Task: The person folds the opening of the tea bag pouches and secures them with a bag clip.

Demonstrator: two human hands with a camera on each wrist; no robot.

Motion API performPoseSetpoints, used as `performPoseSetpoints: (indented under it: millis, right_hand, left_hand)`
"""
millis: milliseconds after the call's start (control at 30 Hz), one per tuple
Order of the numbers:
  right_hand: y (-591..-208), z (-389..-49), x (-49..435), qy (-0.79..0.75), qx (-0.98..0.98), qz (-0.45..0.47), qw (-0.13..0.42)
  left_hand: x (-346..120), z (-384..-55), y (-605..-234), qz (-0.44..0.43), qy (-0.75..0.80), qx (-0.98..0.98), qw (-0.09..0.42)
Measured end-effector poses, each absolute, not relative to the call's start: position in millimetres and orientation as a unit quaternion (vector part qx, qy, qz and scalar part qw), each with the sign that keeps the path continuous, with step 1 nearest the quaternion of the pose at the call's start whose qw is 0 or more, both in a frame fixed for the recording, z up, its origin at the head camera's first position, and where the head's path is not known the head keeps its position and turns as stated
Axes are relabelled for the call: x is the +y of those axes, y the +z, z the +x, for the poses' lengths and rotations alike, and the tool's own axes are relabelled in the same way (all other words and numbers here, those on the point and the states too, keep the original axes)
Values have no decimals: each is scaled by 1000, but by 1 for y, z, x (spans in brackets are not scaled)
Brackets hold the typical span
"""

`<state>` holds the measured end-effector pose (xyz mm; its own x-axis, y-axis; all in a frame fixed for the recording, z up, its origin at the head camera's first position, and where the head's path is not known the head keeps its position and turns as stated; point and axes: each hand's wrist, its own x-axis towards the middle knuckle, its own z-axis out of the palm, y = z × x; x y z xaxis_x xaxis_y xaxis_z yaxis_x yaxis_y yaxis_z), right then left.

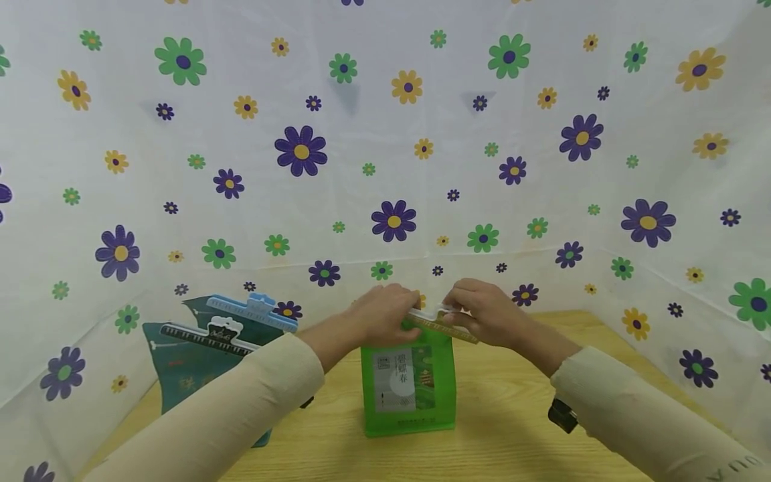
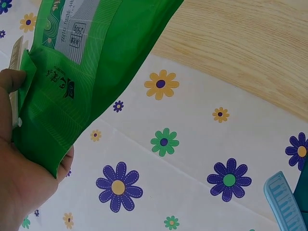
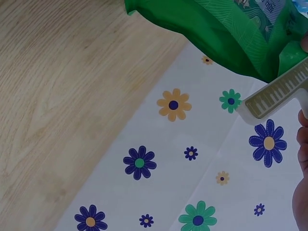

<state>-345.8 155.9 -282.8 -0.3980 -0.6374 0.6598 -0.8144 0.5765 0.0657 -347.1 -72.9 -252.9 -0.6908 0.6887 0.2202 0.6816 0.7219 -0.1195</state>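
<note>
An upright green tea bag point(image 1: 409, 388) with a grey label stands on the table, its top edge between my two hands. My left hand point(image 1: 388, 313) pinches the bag's folded top from the left; in the left wrist view the thumb presses near the edge of the clip. From the right, my right hand point(image 1: 484, 313) grips the handle of a pale sealing clip point(image 1: 462, 329) with ruler-like marks. This clip lies along the bag's top, and its end juts past the green film point(image 3: 226, 38) in the right wrist view. Some fingertips are hidden behind the bag and clip.
Dark teal bags point(image 1: 181, 375) stand at the left, partly behind my left sleeve. One bears a light blue clip point(image 1: 249, 310), another a black-and-white clip point(image 1: 207, 336). A flower-patterned cloth point(image 1: 385, 134) encloses the wooden table point(image 1: 512, 415) at the back and sides.
</note>
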Motion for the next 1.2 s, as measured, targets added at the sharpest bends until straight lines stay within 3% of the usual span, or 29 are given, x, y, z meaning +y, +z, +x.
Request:
performPoseSetpoints:
  millis: [700, 1200]
  right_hand:
    - [-279, -348, 138, 140, -843, 417, 309]
    - [-285, -346, 142, 139, -862, 418, 249]
  left_hand:
    - [-74, -350, -248, -385, -17, -918, 93]
    - [-73, -349, -247, -385, 3, -920, 77]
